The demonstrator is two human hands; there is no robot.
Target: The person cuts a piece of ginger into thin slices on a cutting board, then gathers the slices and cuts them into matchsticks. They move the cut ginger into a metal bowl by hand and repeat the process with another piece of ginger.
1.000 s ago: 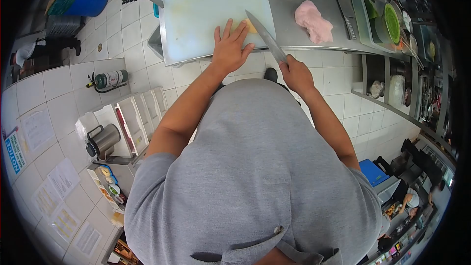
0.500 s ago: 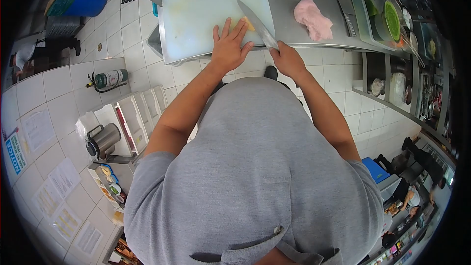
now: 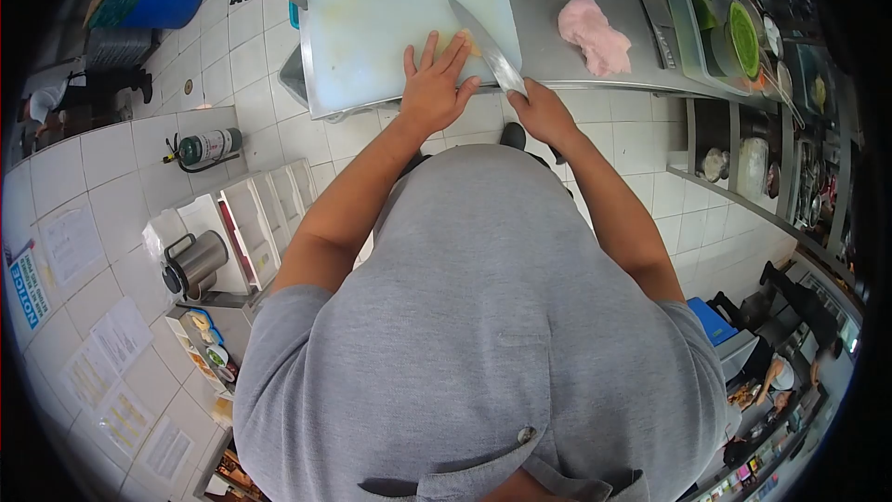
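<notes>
— What's the right hand (image 3: 542,112) doing?
— It is clenched around the handle of a knife (image 3: 483,42). The blade slants up and leftward from the fist over the cutting board (image 3: 372,9).
— And the left hand (image 3: 432,84)?
— It lies flat with its fingers spread, not closed on anything. The yellow food piece (image 3: 469,40) sits at its fingertips, touching the blade's edge.
— Anything else near?
— A pink lump (image 3: 595,35), beyond the knife fist to its right.

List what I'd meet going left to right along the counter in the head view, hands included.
left hand flat on the yellow food → right hand gripping the knife → pink wad → spare knife → tray
</notes>
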